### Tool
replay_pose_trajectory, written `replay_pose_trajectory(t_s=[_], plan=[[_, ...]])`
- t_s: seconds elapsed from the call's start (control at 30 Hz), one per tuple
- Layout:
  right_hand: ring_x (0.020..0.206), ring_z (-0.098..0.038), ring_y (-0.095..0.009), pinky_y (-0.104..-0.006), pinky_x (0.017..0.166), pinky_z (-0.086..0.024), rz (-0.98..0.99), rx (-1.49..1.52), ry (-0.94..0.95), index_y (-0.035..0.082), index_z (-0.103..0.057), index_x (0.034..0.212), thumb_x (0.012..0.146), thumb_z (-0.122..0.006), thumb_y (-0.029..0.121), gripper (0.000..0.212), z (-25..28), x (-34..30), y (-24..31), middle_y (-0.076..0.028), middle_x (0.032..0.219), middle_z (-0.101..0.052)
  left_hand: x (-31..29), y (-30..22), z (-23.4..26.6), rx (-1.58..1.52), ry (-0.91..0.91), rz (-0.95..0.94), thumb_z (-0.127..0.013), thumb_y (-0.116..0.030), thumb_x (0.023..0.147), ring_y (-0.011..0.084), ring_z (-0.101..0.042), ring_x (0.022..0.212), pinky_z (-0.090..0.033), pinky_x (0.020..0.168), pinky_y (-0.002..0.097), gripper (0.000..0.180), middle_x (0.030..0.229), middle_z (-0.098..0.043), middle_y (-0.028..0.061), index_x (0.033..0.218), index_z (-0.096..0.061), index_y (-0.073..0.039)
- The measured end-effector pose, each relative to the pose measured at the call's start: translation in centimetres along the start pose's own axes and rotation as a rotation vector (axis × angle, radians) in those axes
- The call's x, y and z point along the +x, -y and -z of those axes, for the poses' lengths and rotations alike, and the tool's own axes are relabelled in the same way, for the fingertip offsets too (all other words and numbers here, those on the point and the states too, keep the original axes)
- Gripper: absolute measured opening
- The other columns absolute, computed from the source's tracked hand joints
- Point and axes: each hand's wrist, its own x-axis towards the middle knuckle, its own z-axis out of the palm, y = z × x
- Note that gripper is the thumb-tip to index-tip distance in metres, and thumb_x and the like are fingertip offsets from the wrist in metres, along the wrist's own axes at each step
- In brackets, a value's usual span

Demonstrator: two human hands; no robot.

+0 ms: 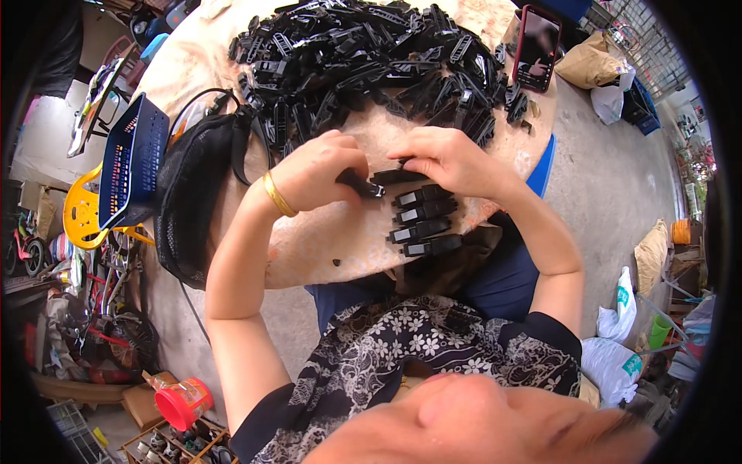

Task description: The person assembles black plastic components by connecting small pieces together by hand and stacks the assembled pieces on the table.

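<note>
My left hand (321,172), with a gold bracelet at the wrist, is closed around a small black piece (361,184) with a shiny end; its exact kind is hard to make out. Just to the right, my right hand (452,161) pinches a long black plastic part (396,176) by its top, close above the tabletop. Below that hand, several similar black plastic parts (423,230) lie side by side in a short column near the table's front edge. A large heap of loose black plastic parts (363,69) covers the far side of the table.
The round table has a pale cloth (309,251). At its left lies a black mesh bag (197,201), beside a blue basket (135,166) on a yellow chair (83,210). A phone (536,48) stands at the far right. A red bucket (184,404) sits on the lower left.
</note>
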Motion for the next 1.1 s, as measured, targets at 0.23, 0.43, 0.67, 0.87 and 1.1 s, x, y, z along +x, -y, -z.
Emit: replay_pose_trajectory(t_s=[0.23, 0.43, 0.67, 0.87, 1.1], plan=[[0.084, -0.063, -0.03, -0.036, 0.074, -0.049, -0.114, 0.087, 0.201, 0.005, -0.065, 0.104, 0.079, -0.064, 0.008, 0.025, 1.8, -1.3, 1.2, -0.015, 0.092, -0.065, -0.2, 0.7, -0.1, 0.086, -0.116, 0.068, -0.075, -0.012, 0.066, 0.0288, -0.054, 0.087, -0.046, 0.079, 0.0367, 0.024, 0.085, -0.057, 0.0095, 0.086, -0.063, -0.006], [0.079, -0.062, -0.019, -0.0303, 0.069, -0.05, -0.292, 0.323, 0.269, 0.002, -0.059, 0.108, 0.075, -0.067, 0.004, 0.034, 1.4, -2.4, 1.9, -0.011, 0.091, -0.064, 1.5, 0.0, -2.9, 0.139, -0.376, 0.154, -0.074, -0.016, 0.07, 0.0308, -0.054, 0.089, -0.046, 0.079, 0.0378, 0.026, 0.088, -0.057, 0.0112, 0.091, -0.062, -0.006], [0.071, -0.055, -0.015, -0.0287, 0.066, -0.049, -0.391, 0.189, 0.119, 0.001, -0.059, 0.097, 0.069, -0.074, 0.007, 0.033, 2.1, -2.8, 0.6, -0.007, 0.087, -0.056, 1.7, -1.9, -3.6, 0.105, -0.46, 0.206, -0.079, -0.012, 0.064, 0.0311, -0.05, 0.097, -0.044, 0.085, 0.0376, 0.036, 0.097, -0.054, 0.0109, 0.095, -0.063, -0.006], [0.082, -0.059, -0.025, -0.0343, 0.071, -0.05, -0.184, -0.255, -0.07, 0.001, -0.063, 0.097, 0.073, -0.072, 0.012, 0.028, 1.2, -3.4, 0.9, -0.011, 0.091, -0.059, 1.3, -2.1, -3.7, 0.173, -0.396, 0.117, -0.077, -0.005, 0.062, 0.0307, -0.049, 0.098, -0.044, 0.087, 0.0382, 0.034, 0.098, -0.053, 0.0097, 0.093, -0.065, -0.01], [0.083, -0.06, -0.028, -0.0363, 0.075, -0.049, -0.305, -0.347, -0.176, 0.003, -0.064, 0.104, 0.076, -0.07, 0.014, 0.031, 1.1, -3.4, 1.6, -0.012, 0.091, -0.063, 1.9, -2.5, -4.8, 0.146, -0.471, 0.055, -0.076, -0.003, 0.063, 0.0309, -0.05, 0.098, -0.045, 0.085, 0.0386, 0.03, 0.098, -0.055, 0.0097, 0.09, -0.065, -0.007]])
